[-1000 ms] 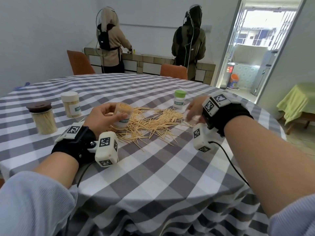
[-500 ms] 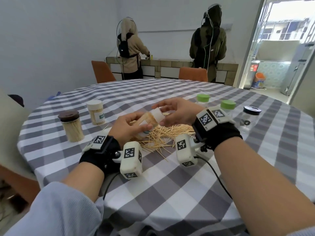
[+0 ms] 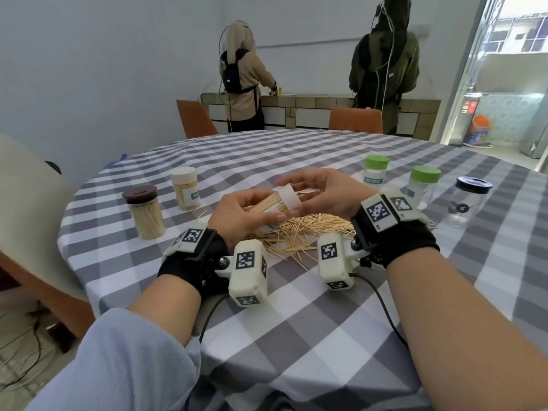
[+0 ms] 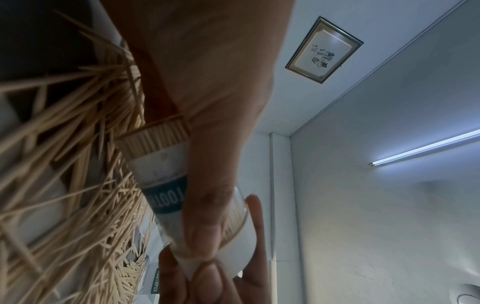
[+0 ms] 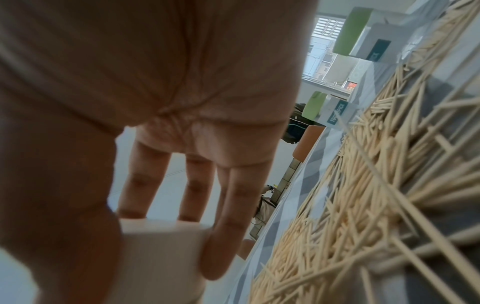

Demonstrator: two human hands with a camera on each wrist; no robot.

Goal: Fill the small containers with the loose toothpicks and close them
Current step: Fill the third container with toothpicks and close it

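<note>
A small clear toothpick container [image 3: 274, 206], packed with toothpicks and tilted with its mouth toward the right, is held above the pile of loose toothpicks [image 3: 299, 232] near the middle of the round table [image 3: 296, 336]. The left hand [image 3: 240, 215] wraps its fingers and thumb around the container's body; in the left wrist view the thumb [image 4: 207, 226] presses across the label. The right hand [image 3: 323, 194] pinches the white lid [image 3: 289, 197] between thumb and fingers, the lid seated on or at the container's mouth; how far on it sits I cannot tell.

Five more containers stand on the checked tablecloth. Toward the left edge are two full ones: a brown-lidded jar [image 3: 144, 213] and, farther back, a white-lidded container [image 3: 185, 188]. Toward the right edge are three that look empty: two green-lidded containers [image 3: 375, 170] [image 3: 424, 185] and a black-lidded clear jar [image 3: 468, 203] nearest the edge.

Beyond the table's far edge stand two orange chairs [image 3: 195, 118] [image 3: 354, 120] and two people [image 3: 241, 78] [image 3: 385, 63] with their backs turned at a counter [image 3: 314, 105].
</note>
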